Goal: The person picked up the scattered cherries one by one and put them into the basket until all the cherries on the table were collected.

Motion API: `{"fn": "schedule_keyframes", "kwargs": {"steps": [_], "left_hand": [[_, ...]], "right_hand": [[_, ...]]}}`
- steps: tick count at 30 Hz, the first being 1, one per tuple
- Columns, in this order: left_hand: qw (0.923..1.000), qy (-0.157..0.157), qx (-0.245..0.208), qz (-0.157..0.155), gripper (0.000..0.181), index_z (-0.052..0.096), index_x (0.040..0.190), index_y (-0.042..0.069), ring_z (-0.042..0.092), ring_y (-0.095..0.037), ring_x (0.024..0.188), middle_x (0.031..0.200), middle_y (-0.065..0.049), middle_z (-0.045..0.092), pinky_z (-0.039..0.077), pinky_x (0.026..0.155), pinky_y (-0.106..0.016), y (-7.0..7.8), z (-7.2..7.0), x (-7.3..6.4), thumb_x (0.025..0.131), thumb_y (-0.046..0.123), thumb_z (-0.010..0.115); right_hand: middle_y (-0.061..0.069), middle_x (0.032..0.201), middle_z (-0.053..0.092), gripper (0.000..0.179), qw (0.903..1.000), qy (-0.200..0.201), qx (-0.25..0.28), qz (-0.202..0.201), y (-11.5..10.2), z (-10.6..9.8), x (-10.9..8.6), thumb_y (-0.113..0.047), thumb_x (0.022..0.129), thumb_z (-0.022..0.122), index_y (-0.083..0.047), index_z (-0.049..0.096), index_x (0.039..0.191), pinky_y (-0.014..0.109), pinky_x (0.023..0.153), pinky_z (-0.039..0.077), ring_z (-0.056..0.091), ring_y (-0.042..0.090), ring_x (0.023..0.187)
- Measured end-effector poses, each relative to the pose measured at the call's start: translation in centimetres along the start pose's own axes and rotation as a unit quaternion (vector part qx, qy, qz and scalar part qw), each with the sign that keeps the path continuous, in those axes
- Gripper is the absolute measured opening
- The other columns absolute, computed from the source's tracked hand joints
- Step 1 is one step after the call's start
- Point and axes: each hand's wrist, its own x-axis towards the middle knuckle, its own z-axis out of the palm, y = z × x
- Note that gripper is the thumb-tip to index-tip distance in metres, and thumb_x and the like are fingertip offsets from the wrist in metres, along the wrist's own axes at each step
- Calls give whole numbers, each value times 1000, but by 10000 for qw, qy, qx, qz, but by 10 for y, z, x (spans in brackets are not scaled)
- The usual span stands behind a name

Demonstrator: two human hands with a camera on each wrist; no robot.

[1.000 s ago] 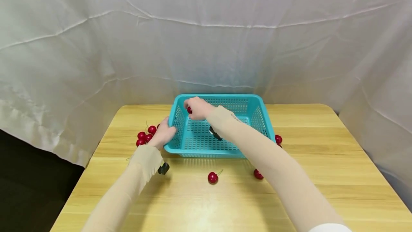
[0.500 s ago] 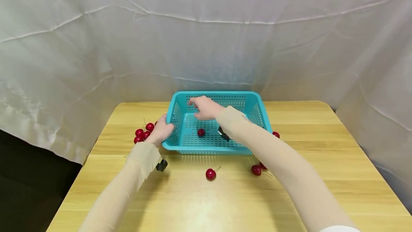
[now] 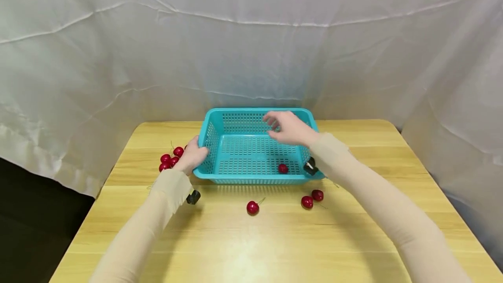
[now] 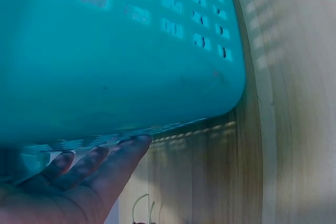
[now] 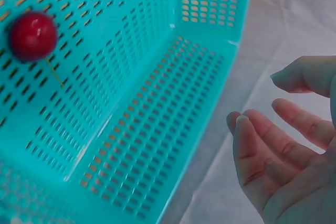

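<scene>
A turquoise plastic basket (image 3: 251, 181) with slotted walls stands at the back of the table. My left hand (image 3: 191, 156) grips its left side, thumb over the rim and fingers along the outer wall; those fingers (image 4: 113, 163) show against the plastic in the left wrist view. Inside, toward the right front, lies one red cherry (image 3: 283, 168), its stem visible in the right wrist view. Above the basket's right half hovers my right hand (image 3: 292, 129), holding nothing, fingers loosely bent and thumb apart. Several cherries (image 3: 174, 161) cluster left of the basket, partly hidden by my left hand.
One stemmed cherry (image 3: 253, 208) lies on the wooden table (image 3: 220, 239) in front of the basket. To its right sit two more, a front cherry (image 3: 307, 202) and a rear cherry (image 3: 317, 195). A pale curtain (image 3: 251, 64) hangs behind the table.
My right hand has let go of the cherry it held, which dropped into the basket and rolled right. That hand has since moved right. My left hand keeps its grip on the basket.
</scene>
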Motion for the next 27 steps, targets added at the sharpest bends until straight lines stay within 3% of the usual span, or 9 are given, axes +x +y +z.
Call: {"fn": "schedule_keyframes", "kwargs": {"steps": [8,15,17,21,23,27], "left_hand": [[10000,-25,-61,35,61,25,155,6,43,-45,139,156,-21,38,39,110,-69,0,3,2,97,6,41],[9998,-101,-163,-36,61,24,156,7,42,-44,141,156,-21,37,40,109,-68,2,4,0,97,6,40],[9998,-104,-142,-24,61,23,156,7,42,-44,141,156,-21,37,40,110,-68,3,4,-1,97,6,40],[9999,-62,-94,7,60,24,156,6,42,-43,140,156,-21,37,38,111,-68,3,4,-1,98,7,41],[10000,-29,-85,12,60,25,155,6,42,-44,139,156,-21,38,37,111,-69,3,4,-2,98,7,42],[9999,-43,-149,-6,60,25,155,6,42,-44,138,155,-22,38,37,111,-69,2,4,-2,97,6,41]], "right_hand": [[22,122,66,38,9967,738,156,294,38,-21,-67,-7,92,67,1,59,129,48,87,60,69,34,103],[27,126,63,37,9923,1141,208,430,63,-26,-126,0,92,65,8,58,127,54,84,60,69,41,102],[26,123,64,37,9913,1285,67,267,62,-22,-141,2,90,66,7,60,126,50,80,61,69,38,99],[18,113,68,38,9825,1713,-533,-497,50,-7,-158,6,83,72,4,64,119,39,70,62,70,26,88],[15,112,68,40,9764,1836,-727,-872,38,1,-160,5,80,75,2,64,118,31,66,61,67,19,81],[12,118,66,45,9704,1676,-802,-1546,5,15,-154,2,78,77,-1,63,121,26,68,59,66,18,89]]}}
